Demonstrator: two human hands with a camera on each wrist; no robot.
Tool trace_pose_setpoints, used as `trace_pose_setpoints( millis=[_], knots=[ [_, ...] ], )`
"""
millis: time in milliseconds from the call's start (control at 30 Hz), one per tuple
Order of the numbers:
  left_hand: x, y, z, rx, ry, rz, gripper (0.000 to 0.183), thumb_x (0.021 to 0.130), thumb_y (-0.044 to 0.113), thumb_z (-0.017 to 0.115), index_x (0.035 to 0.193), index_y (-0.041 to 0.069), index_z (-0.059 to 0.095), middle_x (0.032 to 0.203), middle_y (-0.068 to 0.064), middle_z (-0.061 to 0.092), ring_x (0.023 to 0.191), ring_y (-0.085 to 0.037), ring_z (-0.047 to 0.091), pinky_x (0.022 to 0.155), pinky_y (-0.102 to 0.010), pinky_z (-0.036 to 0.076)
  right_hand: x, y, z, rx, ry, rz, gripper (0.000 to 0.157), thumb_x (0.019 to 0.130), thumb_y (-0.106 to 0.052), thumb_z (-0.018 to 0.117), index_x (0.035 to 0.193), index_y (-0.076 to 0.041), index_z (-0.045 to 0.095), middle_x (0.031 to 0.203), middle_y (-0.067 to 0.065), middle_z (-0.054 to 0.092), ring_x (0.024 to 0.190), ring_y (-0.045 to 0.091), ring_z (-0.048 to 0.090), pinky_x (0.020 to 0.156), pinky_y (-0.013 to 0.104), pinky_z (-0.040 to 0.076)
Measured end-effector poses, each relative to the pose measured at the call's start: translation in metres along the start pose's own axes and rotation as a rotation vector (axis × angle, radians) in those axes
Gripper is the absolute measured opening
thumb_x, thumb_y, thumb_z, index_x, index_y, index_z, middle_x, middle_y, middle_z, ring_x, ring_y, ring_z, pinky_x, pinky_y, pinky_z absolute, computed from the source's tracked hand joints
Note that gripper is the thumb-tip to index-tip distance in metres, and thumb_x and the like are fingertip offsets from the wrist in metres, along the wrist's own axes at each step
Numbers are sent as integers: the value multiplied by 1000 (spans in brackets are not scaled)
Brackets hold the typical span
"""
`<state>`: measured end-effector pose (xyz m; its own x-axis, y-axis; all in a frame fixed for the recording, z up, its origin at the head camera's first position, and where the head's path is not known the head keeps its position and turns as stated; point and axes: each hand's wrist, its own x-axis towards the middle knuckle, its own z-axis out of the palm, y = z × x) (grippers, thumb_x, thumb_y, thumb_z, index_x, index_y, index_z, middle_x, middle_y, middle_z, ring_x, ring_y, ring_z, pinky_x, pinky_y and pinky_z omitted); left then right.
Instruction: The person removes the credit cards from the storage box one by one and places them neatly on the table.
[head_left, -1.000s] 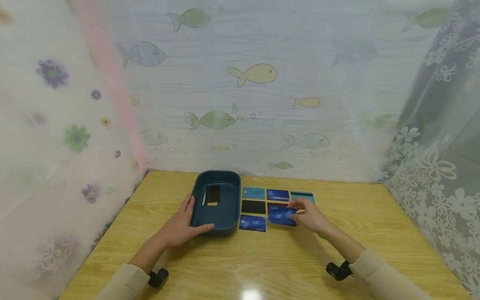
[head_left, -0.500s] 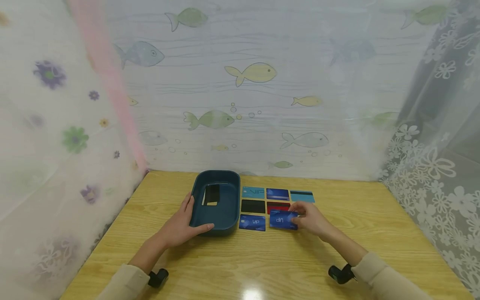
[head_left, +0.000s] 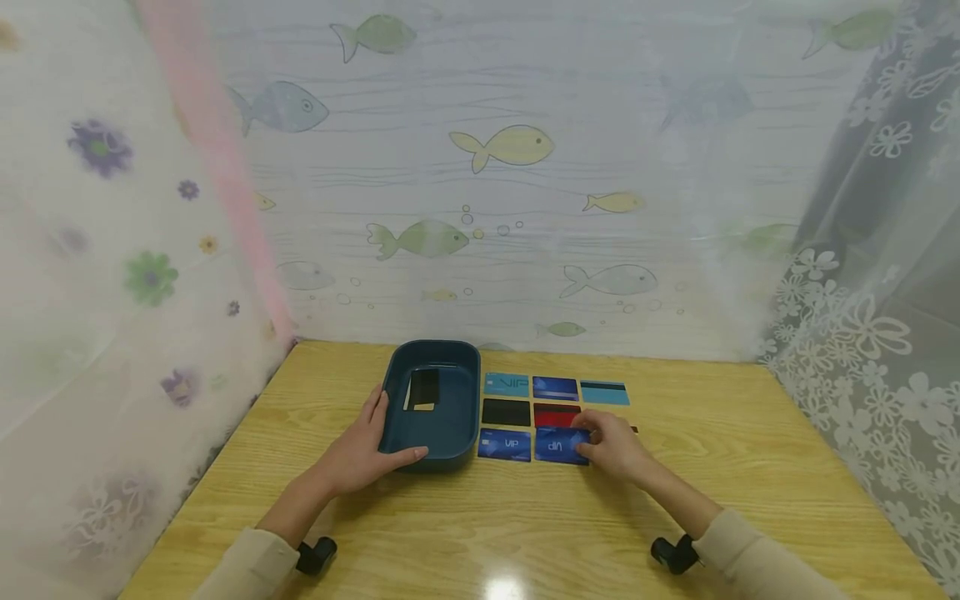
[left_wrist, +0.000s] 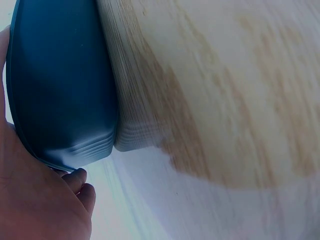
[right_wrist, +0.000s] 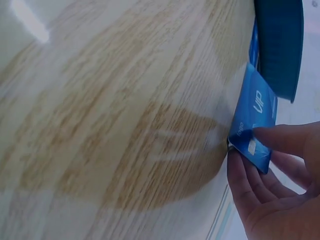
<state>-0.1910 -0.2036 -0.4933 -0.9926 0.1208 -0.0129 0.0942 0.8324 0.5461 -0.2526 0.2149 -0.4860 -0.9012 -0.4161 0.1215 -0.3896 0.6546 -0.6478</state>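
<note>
In the head view my right hand (head_left: pixel 611 446) pinches a blue VIP card (head_left: pixel 558 447) by its right end, at the near row of cards. The right wrist view shows the thumb on the face of this blue card (right_wrist: pixel 256 112) and fingers beneath its edge. Beside it on the left lies another blue VIP card (head_left: pixel 505 445). A red card (head_left: pixel 557 414) is just behind the held one. My left hand (head_left: pixel 356 454) grips the dark teal tray (head_left: pixel 450 433) at its near left, thumb over the near rim. The left wrist view shows fingers curled by the tray's rim (left_wrist: pixel 65 90).
Inside the tray lie a black card (head_left: pixel 425 386) and paler cards under it. Behind the near row are a black card (head_left: pixel 506 412), a light blue VIP card (head_left: pixel 507 384), a blue card (head_left: pixel 556 388) and a striped light blue card (head_left: pixel 605 392). A patterned curtain (head_left: pixel 510 250) borders the wooden table (head_left: pixel 450 533).
My right hand has brought the blue VIP card a little toward me, down into line with the near row, uncovering more of the red card. The left hand and tray stay put.
</note>
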Motion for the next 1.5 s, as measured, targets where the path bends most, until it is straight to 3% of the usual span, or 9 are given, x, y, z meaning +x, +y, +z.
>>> trace_pose_setpoints(
  millis=[300, 400, 700, 1000, 1500],
  knots=[
    [-1, 2, -1, -2, 0, -3, 130, 81, 83, 61, 164, 3, 1, 172, -14, -10, 152, -47, 23, 113, -65, 33, 0, 0, 2, 20, -34, 21, 27, 89, 5, 72, 116, 3, 71, 95, 9, 67, 68, 15, 50, 56, 25, 42],
    [-1, 2, -1, -4, -1, -4, 130, 81, 82, 61, 164, 3, 0, 172, -14, -10, 152, -46, 22, 113, -65, 33, 0, -1, 2, 2, -42, 19, 27, 89, 5, 72, 116, 4, 71, 86, 7, 62, 67, 15, 47, 55, 25, 38],
    [-2, 3, -2, 0, 0, 0, 130, 82, 82, 61, 164, 2, 1, 172, -14, -9, 152, -47, 22, 113, -65, 33, -2, -4, 4, -21, -54, 46, 28, 86, 6, 73, 114, 5, 73, 103, 11, 66, 82, 19, 51, 68, 30, 45],
    [-1, 2, -1, 9, 6, 4, 130, 81, 83, 61, 164, 1, 2, 172, -15, -8, 151, -47, 24, 113, -65, 33, -1, -5, 3, 3, -68, -6, 28, 85, 12, 69, 113, 10, 71, 78, 6, 52, 68, 16, 42, 60, 26, 34],
    [-2, 2, -1, 7, 3, 2, 130, 81, 83, 61, 164, 2, 2, 172, -14, -9, 152, -46, 23, 113, -65, 33, -1, -7, 0, -24, -102, 37, 30, 85, 9, 70, 116, 9, 71, 74, 3, 43, 69, 17, 40, 63, 29, 32]
  ],
)
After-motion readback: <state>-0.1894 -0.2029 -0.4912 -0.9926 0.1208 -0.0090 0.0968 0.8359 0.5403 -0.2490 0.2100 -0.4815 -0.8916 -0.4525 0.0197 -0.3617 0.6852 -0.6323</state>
